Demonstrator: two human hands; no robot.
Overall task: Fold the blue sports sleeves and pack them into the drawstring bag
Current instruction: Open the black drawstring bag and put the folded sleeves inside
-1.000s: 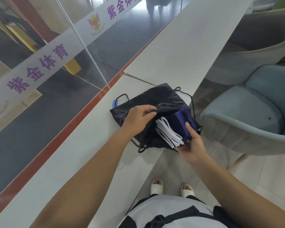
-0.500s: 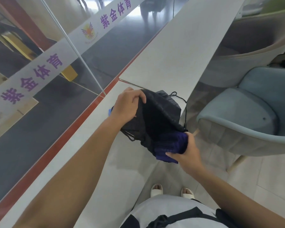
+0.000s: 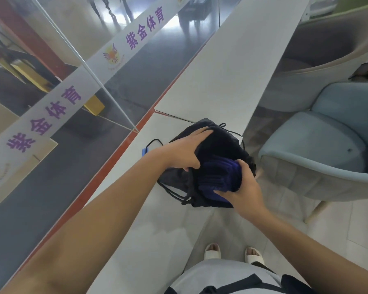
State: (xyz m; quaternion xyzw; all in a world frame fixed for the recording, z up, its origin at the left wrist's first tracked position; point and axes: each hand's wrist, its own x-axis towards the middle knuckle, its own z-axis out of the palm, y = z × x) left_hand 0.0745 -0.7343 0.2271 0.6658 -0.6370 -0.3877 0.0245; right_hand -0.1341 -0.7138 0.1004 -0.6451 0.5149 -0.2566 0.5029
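A view from above, looking down a person's two bare forearms to a long, pale grey stone-look counter (image 3: pixel 221 66). Near the counter's right edge lies a black fabric drawstring bag (image 3: pixel 223 143), its mouth turned toward the person and its thin black cords trailing to the left and below.

The left hand (image 3: pixel 183 150) lies on top of the bag, fingers stretched flat across the cloth and thumb hooked under the upper lip of the opening, pinching that lip and holding it up.

The right hand (image 3: pixel 241 190) is at the bag's mouth, curled around a folded bundle of dark blue ribbed sports sleeves (image 3: pixel 219 177). The bundle sits between the two hands, directly below the left thumb. It appears to be partly inside the opening, though the dark cloth makes the bag's edge hard to trace there.

A small blue tag (image 3: pixel 144 151) shows just left of the bag. A light blue upholstered armchair (image 3: pixel 327 149) stands to the right of the counter.
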